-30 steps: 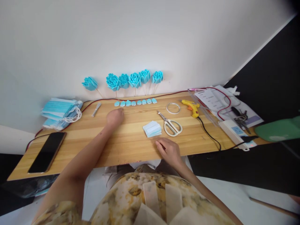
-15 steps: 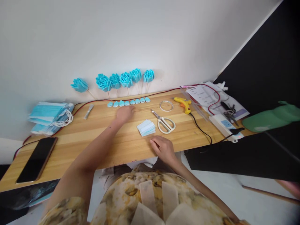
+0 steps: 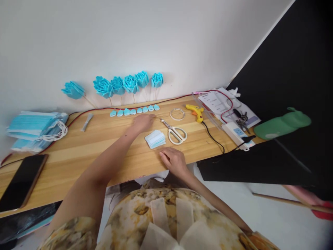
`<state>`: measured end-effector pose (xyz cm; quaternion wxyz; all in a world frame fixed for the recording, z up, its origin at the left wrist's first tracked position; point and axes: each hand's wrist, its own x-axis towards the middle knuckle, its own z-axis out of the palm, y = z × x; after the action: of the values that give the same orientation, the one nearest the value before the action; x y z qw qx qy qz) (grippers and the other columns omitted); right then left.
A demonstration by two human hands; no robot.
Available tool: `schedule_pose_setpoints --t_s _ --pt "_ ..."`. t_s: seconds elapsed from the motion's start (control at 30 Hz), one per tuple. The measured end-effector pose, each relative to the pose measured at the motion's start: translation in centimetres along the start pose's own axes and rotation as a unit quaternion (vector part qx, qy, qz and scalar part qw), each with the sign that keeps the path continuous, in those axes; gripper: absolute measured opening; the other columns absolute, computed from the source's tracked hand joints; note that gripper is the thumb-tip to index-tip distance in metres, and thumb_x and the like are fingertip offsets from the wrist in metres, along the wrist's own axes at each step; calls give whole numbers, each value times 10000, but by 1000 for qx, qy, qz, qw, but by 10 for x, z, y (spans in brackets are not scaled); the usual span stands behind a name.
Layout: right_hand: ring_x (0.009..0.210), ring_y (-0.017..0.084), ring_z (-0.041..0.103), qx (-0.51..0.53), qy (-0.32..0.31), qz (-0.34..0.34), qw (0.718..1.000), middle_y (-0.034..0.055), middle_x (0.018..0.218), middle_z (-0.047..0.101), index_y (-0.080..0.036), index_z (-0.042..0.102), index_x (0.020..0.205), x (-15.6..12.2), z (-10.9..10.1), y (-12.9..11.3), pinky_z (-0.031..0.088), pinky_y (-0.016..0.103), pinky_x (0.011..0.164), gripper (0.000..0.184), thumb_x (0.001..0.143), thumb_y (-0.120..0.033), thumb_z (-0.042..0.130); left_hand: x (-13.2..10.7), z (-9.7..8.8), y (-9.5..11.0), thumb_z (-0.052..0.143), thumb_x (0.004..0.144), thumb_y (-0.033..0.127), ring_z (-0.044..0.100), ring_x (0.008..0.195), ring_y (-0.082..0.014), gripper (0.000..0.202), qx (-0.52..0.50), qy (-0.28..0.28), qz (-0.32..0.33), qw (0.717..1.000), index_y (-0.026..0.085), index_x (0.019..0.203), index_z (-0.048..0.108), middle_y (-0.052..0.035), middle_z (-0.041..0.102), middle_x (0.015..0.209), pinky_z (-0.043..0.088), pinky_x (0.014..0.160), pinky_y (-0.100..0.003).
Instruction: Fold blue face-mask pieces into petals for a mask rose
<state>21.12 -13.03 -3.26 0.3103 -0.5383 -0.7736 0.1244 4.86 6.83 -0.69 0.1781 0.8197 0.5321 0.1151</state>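
Note:
My left hand (image 3: 143,122) reaches over the table just in front of a row of small folded blue pieces (image 3: 133,111), near its right end. Its fingers point right, slightly blurred and partly hidden under the hand; nothing shows in them. My right hand (image 3: 172,158) rests at the table's front edge, its fingers curled into a loose fist with nothing visible inside. Between the hands lies a stack of pale blue and white cut sheets (image 3: 155,139). White-handled scissors (image 3: 177,135) lie to the right of that stack, blades pointing away to the left.
Several blue flowers on sticks (image 3: 130,84) lean against the wall. To the right are a wire ring (image 3: 177,114), a yellow glue gun (image 3: 195,111), a power strip (image 3: 237,135), keys (image 3: 242,119) and a green bottle (image 3: 282,125). Face masks (image 3: 30,126) and a phone (image 3: 22,182) occupy the left.
My left hand has slid to the right along the row of folded pieces. My right hand stays closed at the table's edge. The whole view has shifted, with things on the table appearing further left.

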Motion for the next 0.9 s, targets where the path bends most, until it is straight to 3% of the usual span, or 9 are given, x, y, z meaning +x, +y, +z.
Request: schedule_pose_setpoints --t_s 0.2,0.43,0.57,0.77,0.9 --pt "786 180 659 20 -15 13 1000 56 833 749 -210 708 844 -1 -1 -1 436 288 721 306 1016 -303 472 -10 1 -17 496 947 293 646 1171 -322 346 -43 5 36 998 257 1160 766 -76 734 1270 445 1001 -389" --pt "709 167 626 59 -10 6 998 49 750 700 -200 693 805 3 -14 1 431 283 681 348 1024 -337 460 -40 4 -36 457 916 261 656 1007 -239 314 -120 -8 112 986 213 956 765 -59 767 1051 457 963 -339" --pt "737 178 638 26 18 -20 999 62 781 715 -196 719 880 17 -26 7 459 300 718 332 1028 -349 464 -64 1 -36 497 889 245 651 981 -231 256 -200 5 93 975 198 906 748 -62 757 997 461 948 -346" --pt "958 218 663 -41 11 -42 998 71 996 751 -226 720 1056 52 -38 14 488 357 899 253 1020 -296 480 -87 0 -30 564 881 250 648 833 -187 192 -358 73 -21 931 187 926 739 -43 738 876 475 797 -277" --pt "1032 251 668 -79 -52 -10 995 107 1120 739 -189 683 1203 68 -40 16 497 369 902 268 992 -252 529 -94 0 -22 605 870 222 627 784 -180 157 -342 112 38 932 187 890 756 -51 723 848 451 761 -278"
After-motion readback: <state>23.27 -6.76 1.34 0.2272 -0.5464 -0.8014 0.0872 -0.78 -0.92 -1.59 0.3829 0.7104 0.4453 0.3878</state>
